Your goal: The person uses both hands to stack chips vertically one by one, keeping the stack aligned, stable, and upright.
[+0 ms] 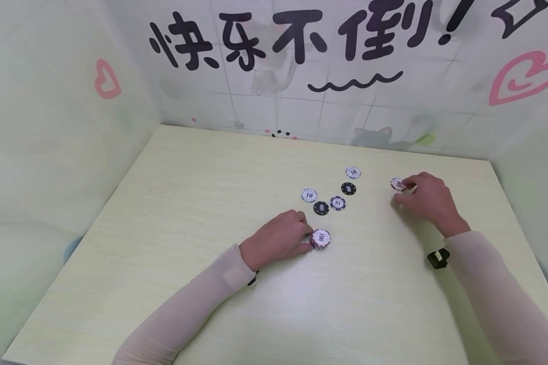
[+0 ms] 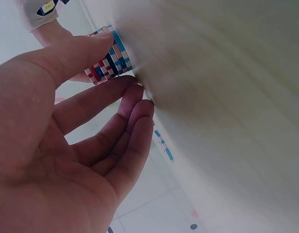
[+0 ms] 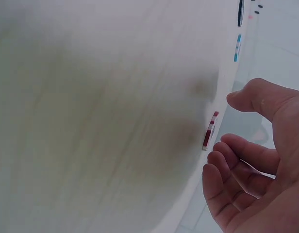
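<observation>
A short stack of poker chips [image 1: 320, 239], its top chip white and marked 100, stands on the table. My left hand [image 1: 280, 237] holds the stack at its left side, thumb on the near side and fingers on the far side. The left wrist view shows the chips' red, blue and white edges [image 2: 110, 57] beside the thumb. Farther back on the right, a single chip [image 1: 397, 184] with a red-and-white edge [image 3: 210, 131] lies flat. My right hand [image 1: 426, 197] is over its right side, index fingertip at the chip, with thumb and fingers spread apart.
Several loose chips lie flat between the hands: white chips [image 1: 309, 195] [image 1: 353, 173], black chips [image 1: 321, 208] [image 1: 348, 188] and a dark-edged chip [image 1: 338, 203]. The pale wooden table [image 1: 187, 203] meets a printed wall [image 1: 297, 116] at its back edge.
</observation>
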Motion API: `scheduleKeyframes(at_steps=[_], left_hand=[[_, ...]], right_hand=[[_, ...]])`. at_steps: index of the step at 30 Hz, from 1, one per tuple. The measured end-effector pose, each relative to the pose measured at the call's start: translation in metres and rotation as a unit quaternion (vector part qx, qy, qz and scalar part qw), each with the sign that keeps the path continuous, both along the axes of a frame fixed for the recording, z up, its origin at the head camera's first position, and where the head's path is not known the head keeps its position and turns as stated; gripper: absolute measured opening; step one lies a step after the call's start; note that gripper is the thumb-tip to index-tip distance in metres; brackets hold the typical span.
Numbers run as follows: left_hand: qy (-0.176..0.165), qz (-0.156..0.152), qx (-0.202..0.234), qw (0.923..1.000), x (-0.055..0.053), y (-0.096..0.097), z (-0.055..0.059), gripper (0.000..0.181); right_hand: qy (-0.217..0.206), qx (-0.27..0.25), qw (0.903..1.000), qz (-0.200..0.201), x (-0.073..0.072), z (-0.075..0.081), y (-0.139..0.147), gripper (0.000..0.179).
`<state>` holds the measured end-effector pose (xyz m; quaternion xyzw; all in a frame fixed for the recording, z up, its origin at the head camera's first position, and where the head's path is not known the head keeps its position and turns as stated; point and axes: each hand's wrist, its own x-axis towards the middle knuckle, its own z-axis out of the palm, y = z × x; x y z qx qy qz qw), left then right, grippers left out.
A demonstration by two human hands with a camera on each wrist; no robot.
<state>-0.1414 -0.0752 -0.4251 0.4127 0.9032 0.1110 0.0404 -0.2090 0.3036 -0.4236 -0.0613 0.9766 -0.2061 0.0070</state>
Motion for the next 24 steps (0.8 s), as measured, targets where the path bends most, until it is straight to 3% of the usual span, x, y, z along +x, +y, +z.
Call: scheduleKeyframes(at_steps=[17, 24], left_hand=[[-0.003, 0.000, 0.006, 1.0000, 0.000, 0.000, -0.001, 0.023], [-0.004, 0.002, 0.001, 1.0000, 0.000, 0.000, -0.001, 0.025]], right_hand=[[-0.004, 0.003, 0.9999, -0.009, -0.017, -0.006, 0.007, 0.049], [-0.024, -0.001, 0.9995, -0.022, -0.020, -0.007, 0.008, 0.048]])
